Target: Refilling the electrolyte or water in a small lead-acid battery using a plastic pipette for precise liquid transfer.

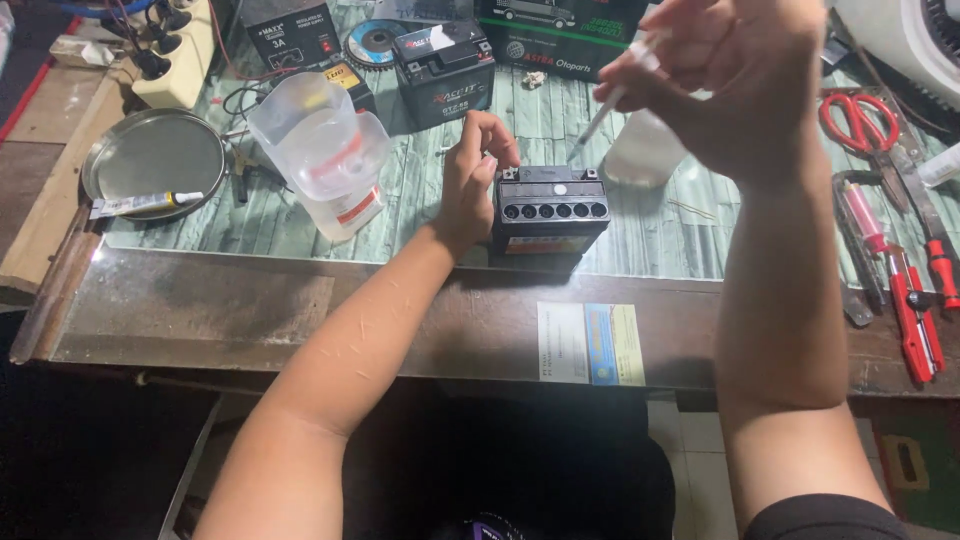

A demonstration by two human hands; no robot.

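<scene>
Far left: we see a round metal tray (150, 155) on the counter (300, 310), with a small glue tube (145, 204) lying across its near rim.
Back left: a cream power strip (185, 55) with black plugs stands behind the tray.
Left of centre: a clear plastic jug (320, 150) with a red-marked label sits tilted on the green wood-grain mat (640, 230).
Left hand: our left hand (470, 185) rests against the left side of the small black battery (548, 208), fingers curled over its upper edge, steadying it.
Battery: it sits near the front edge of the mat, just right of the left hand, its top open with a row of six round holes facing us.
Behind: a second black battery (443, 70) and a grinding disc (372, 42) lie further back.
Right hand: our right hand (740, 85) is raised above the counter, pinching a thin white dropper-like tool (612, 105) whose tip points down toward the battery's back edge, not touching it.
Beside it: a cloudy plastic cup (645, 150) stands under that hand.
Far right: red-handled scissors (858, 118) and red-handled screwdrivers (905, 290) lie well apart from the battery.
</scene>
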